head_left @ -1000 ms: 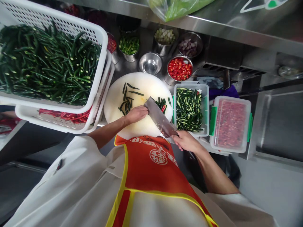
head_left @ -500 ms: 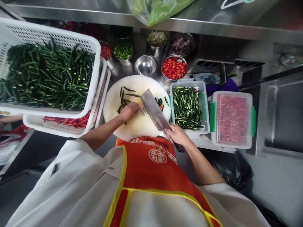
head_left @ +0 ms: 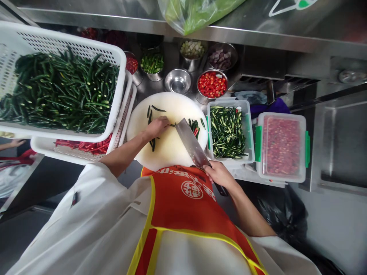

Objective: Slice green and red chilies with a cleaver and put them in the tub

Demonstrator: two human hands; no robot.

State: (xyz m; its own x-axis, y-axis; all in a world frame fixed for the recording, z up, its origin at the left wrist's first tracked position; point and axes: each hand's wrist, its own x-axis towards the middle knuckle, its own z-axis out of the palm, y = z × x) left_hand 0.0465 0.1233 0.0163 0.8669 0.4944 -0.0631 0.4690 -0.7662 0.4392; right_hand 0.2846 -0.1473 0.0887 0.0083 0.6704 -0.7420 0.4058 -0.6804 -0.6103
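Note:
My right hand (head_left: 218,174) is wrapped round the dark handle of a cleaver (head_left: 192,143), whose broad blade slants over the right half of the round white cutting board (head_left: 143,152). My left hand (head_left: 157,127) is closed, palm down, over the board's left half. From its fingertips a thin green chili (head_left: 173,125) pokes out towards the blade's far end. Some whole green chilies (head_left: 150,114) lie around that hand, partly covered by it. Beyond the blade, at the board's right edge, is a small pile of cut green chilies (head_left: 194,125) with a bit of red.
Left stands a white basket (head_left: 114,95) of green chilies, over another with red chilies (head_left: 94,146). Right are a tub of cut green chilies (head_left: 228,133) and a lidded tub (head_left: 282,147). Behind are a steel bowl (head_left: 178,81) and chopped red chilies (head_left: 212,84). Another person's hand (head_left: 17,143) shows far left.
My left hand has moved slightly up and now has a chili at its fingertips. The cleaver has shifted a little right and down. Fewer loose chilies show on the board's left part.

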